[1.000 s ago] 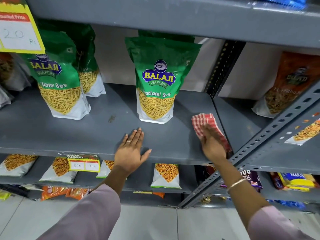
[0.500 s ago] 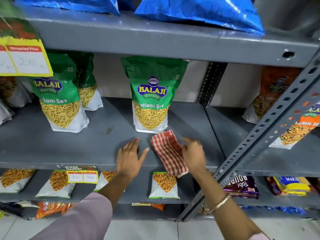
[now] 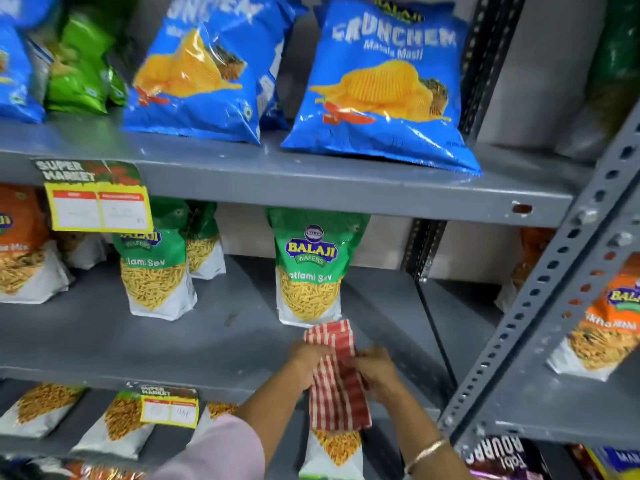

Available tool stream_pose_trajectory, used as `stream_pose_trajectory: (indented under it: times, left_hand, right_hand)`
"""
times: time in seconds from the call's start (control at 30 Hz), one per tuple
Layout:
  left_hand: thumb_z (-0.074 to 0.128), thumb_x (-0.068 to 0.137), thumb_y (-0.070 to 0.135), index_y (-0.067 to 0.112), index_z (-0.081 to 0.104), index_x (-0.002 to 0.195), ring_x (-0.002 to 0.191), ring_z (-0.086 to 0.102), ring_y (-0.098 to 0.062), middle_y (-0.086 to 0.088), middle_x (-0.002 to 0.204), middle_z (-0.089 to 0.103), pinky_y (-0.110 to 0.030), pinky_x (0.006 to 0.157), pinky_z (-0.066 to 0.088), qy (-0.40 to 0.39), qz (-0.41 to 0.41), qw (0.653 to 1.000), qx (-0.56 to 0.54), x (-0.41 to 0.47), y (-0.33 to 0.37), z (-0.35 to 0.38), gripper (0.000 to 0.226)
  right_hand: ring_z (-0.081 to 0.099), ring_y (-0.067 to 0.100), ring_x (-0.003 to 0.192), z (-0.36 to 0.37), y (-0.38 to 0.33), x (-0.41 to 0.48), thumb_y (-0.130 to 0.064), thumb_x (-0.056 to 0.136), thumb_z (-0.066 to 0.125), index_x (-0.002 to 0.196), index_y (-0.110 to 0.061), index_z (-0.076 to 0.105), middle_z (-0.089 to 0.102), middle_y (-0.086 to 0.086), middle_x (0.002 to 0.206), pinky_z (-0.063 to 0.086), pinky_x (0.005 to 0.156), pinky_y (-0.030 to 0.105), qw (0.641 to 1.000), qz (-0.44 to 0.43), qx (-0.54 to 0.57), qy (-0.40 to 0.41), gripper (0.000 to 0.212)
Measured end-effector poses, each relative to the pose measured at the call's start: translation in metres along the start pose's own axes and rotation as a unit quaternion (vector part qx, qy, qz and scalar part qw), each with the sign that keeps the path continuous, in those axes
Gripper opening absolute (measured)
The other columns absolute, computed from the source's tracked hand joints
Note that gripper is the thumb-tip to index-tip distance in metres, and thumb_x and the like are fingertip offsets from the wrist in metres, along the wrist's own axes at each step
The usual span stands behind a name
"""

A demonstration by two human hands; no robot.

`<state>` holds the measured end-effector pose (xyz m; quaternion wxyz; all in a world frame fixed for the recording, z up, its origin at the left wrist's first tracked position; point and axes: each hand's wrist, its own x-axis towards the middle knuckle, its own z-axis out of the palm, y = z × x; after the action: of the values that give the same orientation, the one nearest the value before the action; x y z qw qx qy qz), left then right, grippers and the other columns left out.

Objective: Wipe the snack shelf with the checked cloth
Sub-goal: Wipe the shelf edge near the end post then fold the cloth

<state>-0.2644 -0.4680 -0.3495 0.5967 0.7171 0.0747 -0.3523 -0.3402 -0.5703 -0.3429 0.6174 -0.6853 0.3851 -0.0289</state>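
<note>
The red-and-white checked cloth (image 3: 337, 379) hangs folded over the front edge of the grey snack shelf (image 3: 221, 344), just below a green Balaji sev pouch (image 3: 311, 268). My left hand (image 3: 306, 358) grips the cloth's left side and my right hand (image 3: 377, 370) grips its right side. Both hands are blurred. The lower end of the cloth dangles in front of the shelf below.
Two more green sev pouches (image 3: 156, 268) stand to the left, with orange packs (image 3: 20, 247) at the far left. Blue chip bags (image 3: 381, 84) lie on the upper shelf. A perforated steel upright (image 3: 540, 296) slants at the right, and yellow price tags (image 3: 98, 209) hang from the shelf edges.
The view has tilted upward, showing the chip shelf. My left hand left the shelf surface and took hold of the cloth, which moved from the shelf's right end to its middle front edge.
</note>
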Motion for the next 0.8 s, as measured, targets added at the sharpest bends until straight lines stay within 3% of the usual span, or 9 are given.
stream_pose_trajectory:
  times: [0.1,0.2,0.23,0.33,0.4,0.5,0.57,0.67,0.8]
  left_hand:
    - [0.06,0.09,0.011,0.007,0.057,0.08,0.063,0.054,-0.014,-0.005,0.075,0.059,-0.016,0.042,0.045,-0.028,0.008,0.999,-0.021,-0.015,0.006,-0.024,0.011]
    - [0.054,0.094,0.024,0.003,0.063,0.105,0.072,0.062,-0.017,-0.007,0.083,0.066,-0.021,0.059,0.051,-0.069,0.033,0.996,-0.037,-0.027,0.018,-0.061,0.025]
    - [0.051,0.095,0.027,0.004,0.064,0.104,0.072,0.064,-0.017,-0.007,0.083,0.069,-0.024,0.064,0.051,-0.094,0.037,0.994,-0.038,-0.03,0.023,-0.076,0.028]
    - [0.046,0.097,0.019,0.006,0.063,0.083,0.056,0.066,-0.015,-0.008,0.068,0.069,-0.023,0.053,0.053,-0.143,0.063,0.986,-0.05,-0.044,0.038,-0.128,0.026]
    - [0.044,0.097,0.009,0.003,0.061,0.082,0.054,0.066,-0.016,-0.01,0.067,0.069,-0.026,0.052,0.054,-0.172,0.074,0.982,-0.028,-0.059,0.043,-0.176,0.024]
    - [0.049,0.092,0.0,-0.005,0.061,0.1,0.065,0.068,-0.022,-0.018,0.086,0.069,-0.036,0.069,0.056,-0.217,0.077,0.973,0.012,-0.083,0.052,-0.257,0.015]
    - [0.051,0.09,-0.005,-0.007,0.061,0.098,0.062,0.069,-0.022,-0.019,0.081,0.069,-0.034,0.063,0.057,-0.233,0.086,0.968,0.028,-0.106,0.063,-0.309,0.012]
    - [0.051,0.088,-0.008,-0.006,0.061,0.09,0.062,0.069,-0.021,-0.016,0.076,0.07,-0.032,0.059,0.057,-0.239,0.111,0.963,0.064,-0.141,0.091,-0.381,0.011]
    - [0.051,0.087,-0.006,-0.009,0.06,0.095,0.07,0.07,-0.022,-0.019,0.084,0.07,-0.034,0.075,0.056,-0.228,0.136,0.959,0.097,-0.187,0.138,-0.456,0.013]
  right_hand:
    - [0.061,0.019,0.053,0.012,-0.018,-0.016,0.008,0.077,0.067,0.067,0.0,0.059,0.065,0.014,0.068,0.048,0.043,0.019,0.997,0.01,0.053,-0.061,0.015]
    - [0.062,0.018,0.048,0.036,-0.038,-0.039,0.01,0.078,0.066,0.071,0.003,0.06,0.065,0.012,0.063,0.048,0.04,0.019,0.991,-0.006,0.101,-0.083,0.011]
    - [0.063,0.016,0.043,0.046,-0.043,-0.046,0.011,0.078,0.065,0.071,0.004,0.061,0.066,0.01,0.059,0.048,0.038,0.019,0.989,-0.015,0.119,-0.089,0.011]
    - [0.063,0.012,0.037,0.08,-0.057,-0.071,0.017,0.077,0.062,0.068,0.004,0.062,0.067,0.005,0.047,0.05,0.036,0.018,0.982,-0.052,0.144,-0.108,0.016]
    - [0.059,0.009,0.034,0.11,-0.066,-0.093,0.014,0.077,0.066,0.065,0.003,0.061,0.065,0.002,0.042,0.046,0.034,0.017,0.986,-0.078,0.099,-0.113,0.016]
    - [0.044,0.003,0.025,0.163,-0.089,-0.133,0.004,0.077,0.071,0.055,-0.005,0.052,0.051,-0.006,0.03,0.033,0.03,0.013,0.987,-0.118,-0.001,-0.109,0.03]
    - [0.038,0.002,0.024,0.201,-0.109,-0.162,-0.003,0.078,0.073,0.052,-0.011,0.049,0.045,-0.008,0.026,0.03,0.031,0.013,0.98,-0.146,-0.067,-0.113,0.036]
    - [0.045,0.002,0.028,0.257,-0.14,-0.203,-0.006,0.079,0.072,0.052,-0.014,0.051,0.05,-0.009,0.031,0.036,0.035,0.015,0.972,-0.171,-0.096,-0.131,0.035]
    - [0.056,-0.001,0.036,0.31,-0.189,-0.252,-0.001,0.083,0.066,0.065,-0.014,0.062,0.063,-0.009,0.047,0.043,0.036,0.013,0.953,-0.237,-0.068,-0.175,0.023]
